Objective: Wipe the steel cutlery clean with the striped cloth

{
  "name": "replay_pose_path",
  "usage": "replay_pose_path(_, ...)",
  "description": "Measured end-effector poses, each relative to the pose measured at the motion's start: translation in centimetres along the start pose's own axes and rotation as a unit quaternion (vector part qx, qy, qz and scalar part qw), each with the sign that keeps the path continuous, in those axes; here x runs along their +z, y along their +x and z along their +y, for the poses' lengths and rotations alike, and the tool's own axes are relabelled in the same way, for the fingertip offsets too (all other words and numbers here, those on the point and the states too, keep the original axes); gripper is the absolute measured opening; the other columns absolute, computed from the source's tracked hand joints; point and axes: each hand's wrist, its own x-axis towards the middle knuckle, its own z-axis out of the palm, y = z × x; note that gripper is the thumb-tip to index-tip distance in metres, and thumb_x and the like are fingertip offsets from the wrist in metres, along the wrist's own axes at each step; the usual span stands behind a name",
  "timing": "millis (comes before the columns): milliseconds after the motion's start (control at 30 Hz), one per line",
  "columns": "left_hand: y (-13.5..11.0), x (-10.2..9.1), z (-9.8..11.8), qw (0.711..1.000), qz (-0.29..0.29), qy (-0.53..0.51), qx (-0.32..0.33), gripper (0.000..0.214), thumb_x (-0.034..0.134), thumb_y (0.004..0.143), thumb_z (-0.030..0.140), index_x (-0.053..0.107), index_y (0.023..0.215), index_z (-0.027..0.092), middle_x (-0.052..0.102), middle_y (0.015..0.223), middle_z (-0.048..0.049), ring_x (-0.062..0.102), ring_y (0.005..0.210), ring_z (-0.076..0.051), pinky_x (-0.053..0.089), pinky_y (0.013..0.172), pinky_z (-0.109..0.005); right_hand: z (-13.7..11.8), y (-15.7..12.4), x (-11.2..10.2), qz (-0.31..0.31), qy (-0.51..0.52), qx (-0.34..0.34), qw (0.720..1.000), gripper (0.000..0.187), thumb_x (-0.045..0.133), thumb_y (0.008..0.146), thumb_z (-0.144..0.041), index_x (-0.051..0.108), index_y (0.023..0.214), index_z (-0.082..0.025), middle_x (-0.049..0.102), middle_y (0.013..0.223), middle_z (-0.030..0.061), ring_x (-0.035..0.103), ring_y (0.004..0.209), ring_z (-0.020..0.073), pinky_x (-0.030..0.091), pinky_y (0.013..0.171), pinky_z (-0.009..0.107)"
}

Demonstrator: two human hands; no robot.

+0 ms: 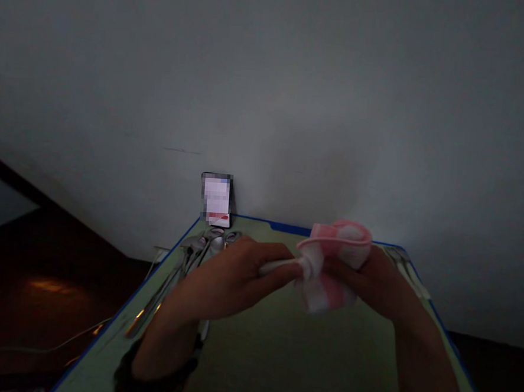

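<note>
Above the table, my left hand (257, 275) is closed round the pale, slim handle (278, 266) of a utensil. The utensil's other end goes into a pink and white cloth (332, 247), so I cannot see its kind. My right hand (367, 279) grips this cloth, folded around the utensil's end, with its fingers partly covered by the fabric. Behind and beneath my left forearm lie several metal spoons and other long-handled cutlery (192, 251). A few more pieces of cutlery (406, 270) lie at the far right corner of the table.
A lit phone (217, 199) leans against the grey wall (268, 102) at the table's far left corner. The greenish table (296, 364) has a blue edge. A thin cable (57, 347) runs at the left, over a dark floor (52, 289).
</note>
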Motion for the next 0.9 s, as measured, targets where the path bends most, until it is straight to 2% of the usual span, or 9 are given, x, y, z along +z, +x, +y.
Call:
replay_pose_path(167, -0.3, -0.2, -0.6, 0.999, 0.006, 0.031, 0.014, 0.035, 0.034, 0.093, 0.040, 0.058, 0.083, 0.017, 0.051, 0.061, 0.0039, 0.045, 0.053, -0.008, 0.032, 0.052, -0.021, 0.0, 0.1, -0.5, 0.013, -0.003, -0.056, 0.998, 0.037, 0.049, 0.084, -0.034, 0.053, 0.120, -0.029, 0.059, 0.119, 0.0015, 0.052, 0.112, 0.0214, 0.044, 0.092, 0.035)
replay_pose_path(267, -0.6, -0.5, -1.0, 1.000, 0.015, 0.027, -0.002, 0.035, 0.034, 0.093, 0.039, 0.057, 0.079, 0.016, 0.048, 0.059, 0.0043, 0.044, 0.053, -0.008, 0.030, 0.050, -0.020, 0.9, 0.1, -0.8, 0.032, 0.016, -0.047, 0.998, 0.037, 0.049, 0.084, -0.034, 0.052, 0.121, -0.028, 0.060, 0.117, 0.0021, 0.054, 0.110, 0.0209, 0.044, 0.092, 0.035)
replay_pose_path(433, -0.7, -0.6, -1.2, 1.000, 0.019, 0.003, -0.020, 0.033, 0.036, 0.092, 0.039, 0.056, 0.079, 0.016, 0.047, 0.061, 0.0047, 0.043, 0.054, -0.008, 0.029, 0.049, -0.020, 2.1, 0.2, -0.6, 0.058, 0.056, -0.041, 0.996, 0.031, 0.050, 0.083, -0.038, 0.059, 0.111, -0.028, 0.065, 0.108, 0.0019, 0.058, 0.104, 0.0206, 0.043, 0.093, 0.037)
replay_pose_path(567, -0.7, -0.7, -1.1, 0.999, 0.026, -0.009, -0.032, 0.034, 0.035, 0.092, 0.040, 0.055, 0.078, 0.017, 0.043, 0.060, 0.0050, 0.041, 0.052, -0.008, 0.028, 0.048, -0.020, 1.7, 0.6, 0.1, 0.077, 0.114, -0.019, 0.990, 0.033, 0.052, 0.082, -0.039, 0.056, 0.112, -0.026, 0.064, 0.110, 0.0028, 0.058, 0.104, 0.0197, 0.042, 0.094, 0.037)
replay_pose_path(667, -0.8, -0.7, -1.1, 0.999, 0.015, 0.010, -0.034, 0.033, 0.035, 0.092, 0.041, 0.055, 0.081, 0.017, 0.045, 0.060, 0.0049, 0.043, 0.053, -0.008, 0.029, 0.049, -0.020, 1.2, 0.9, 0.5, 0.071, 0.138, -0.015, 0.988, 0.040, 0.060, 0.077, -0.037, 0.054, 0.115, -0.027, 0.061, 0.115, 0.0033, 0.058, 0.104, 0.0194, 0.042, 0.094, 0.037)
replay_pose_path(767, -0.7, -0.6, -1.0, 0.998, 0.006, 0.055, -0.030, 0.032, 0.035, 0.092, 0.042, 0.057, 0.086, 0.019, 0.048, 0.060, 0.0043, 0.045, 0.054, -0.009, 0.031, 0.052, -0.021, 1.0, 1.0, 0.7, 0.065, 0.133, -0.003, 0.989, 0.045, 0.065, 0.072, -0.035, 0.053, 0.115, -0.027, 0.062, 0.113, 0.0038, 0.059, 0.101, 0.0199, 0.044, 0.092, 0.038)
replay_pose_path(900, -0.3, -0.3, -0.7, 0.996, -0.003, 0.086, -0.034, 0.034, 0.034, 0.092, 0.044, 0.057, 0.085, 0.019, 0.052, 0.060, 0.0037, 0.048, 0.054, -0.009, 0.031, 0.053, -0.022, 1.0, 1.0, 1.2, 0.072, 0.107, 0.016, 0.992, 0.039, 0.063, 0.074, -0.032, 0.057, 0.111, -0.025, 0.064, 0.108, 0.0049, 0.060, 0.099, 0.0209, 0.044, 0.091, 0.038)
